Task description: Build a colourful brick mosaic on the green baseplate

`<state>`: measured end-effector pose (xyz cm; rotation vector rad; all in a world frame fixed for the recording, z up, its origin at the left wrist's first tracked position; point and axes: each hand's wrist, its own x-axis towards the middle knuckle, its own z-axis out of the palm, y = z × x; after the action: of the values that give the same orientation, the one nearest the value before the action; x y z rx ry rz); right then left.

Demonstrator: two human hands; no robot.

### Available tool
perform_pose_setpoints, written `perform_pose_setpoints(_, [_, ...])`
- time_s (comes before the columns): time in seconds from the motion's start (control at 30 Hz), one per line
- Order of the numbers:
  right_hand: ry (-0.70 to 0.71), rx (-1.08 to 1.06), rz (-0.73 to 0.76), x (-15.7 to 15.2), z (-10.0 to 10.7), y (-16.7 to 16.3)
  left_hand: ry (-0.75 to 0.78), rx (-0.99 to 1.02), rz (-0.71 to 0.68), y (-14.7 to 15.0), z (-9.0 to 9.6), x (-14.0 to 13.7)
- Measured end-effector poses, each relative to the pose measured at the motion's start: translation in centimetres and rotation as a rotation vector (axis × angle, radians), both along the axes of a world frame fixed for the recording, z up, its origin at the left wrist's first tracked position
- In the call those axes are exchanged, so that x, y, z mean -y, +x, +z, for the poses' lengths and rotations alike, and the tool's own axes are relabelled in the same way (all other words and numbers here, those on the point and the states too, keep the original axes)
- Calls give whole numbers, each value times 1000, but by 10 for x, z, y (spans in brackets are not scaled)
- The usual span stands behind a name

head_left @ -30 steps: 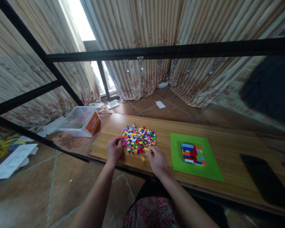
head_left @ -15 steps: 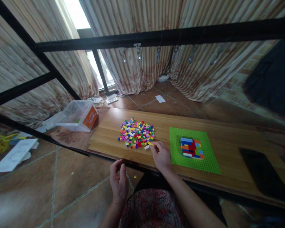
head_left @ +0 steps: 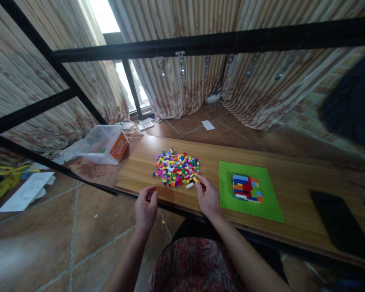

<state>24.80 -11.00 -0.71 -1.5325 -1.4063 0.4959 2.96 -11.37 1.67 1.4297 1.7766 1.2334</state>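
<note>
A loose pile of small coloured toy bricks (head_left: 173,168) lies on the wooden table. My right hand (head_left: 209,198) is at the pile's near right edge, thumb and fingers pinched at a small yellow brick (head_left: 196,179). Just left of those fingertips lies a white brick (head_left: 190,185). To the right of this hand, a green baseplate (head_left: 246,210) bears a flat block of red, blue, orange and white bricks (head_left: 247,188). My left hand (head_left: 146,209) hovers at the table's front edge, fingers curled and thumb apart, with nothing visible in it.
A clear plastic box (head_left: 100,146) with an orange label stands beyond the table's left end. A dark flat panel (head_left: 340,223) lies at the table's right. Black metal bars (head_left: 200,46) cross in front. A small yellow piece (head_left: 163,222) is down by the floor.
My left hand has risen toward the table edge and its fingers have curled more. My right hand stays at the pile's edge. The small yellow piece below the table has shifted left.
</note>
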Motion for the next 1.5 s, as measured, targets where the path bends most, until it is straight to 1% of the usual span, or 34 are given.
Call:
perform_pose_setpoints(0.1, [0, 2, -6, 0, 1, 0, -47, 5, -26, 2, -1, -4])
perform_pose_setpoints(0.17, [-3, 1, -9, 0, 1, 0, -68, -34, -50, 4, -1, -5])
perform_pose_setpoints(0.37, [12, -56, -12, -1, 0, -1, -38, -251, -159, 11, 0, -12])
perform_pose_setpoints(0.57, [-3, -103, -56, 0, 1, -3, -56, -291, -186, 28, 1, -16])
perform_pose_setpoints(0.67, [-8, -43, -79, 1, 3, -5, -49, -309, -177, 34, -1, -16])
perform_pose_setpoints(0.8, [5, 143, -121, 4, 3, -5, -22, -363, -157, 36, -2, -17])
perform_pose_setpoints(1.0, [-10, 303, -200, 5, 4, -4, 27, -413, -150, 37, 4, -26])
perform_pose_setpoints(1.2, [-8, 334, -216, 5, 7, -4, 109, -528, -240, 42, 9, -37])
perform_pose_setpoints(1.37, [1, 324, -241, 5, 5, -5, 95, -651, -248, 42, 7, -44])
perform_pose_setpoints(1.5, [7, 305, -225, 5, 3, -4, 94, -680, -276, 39, 6, -52])
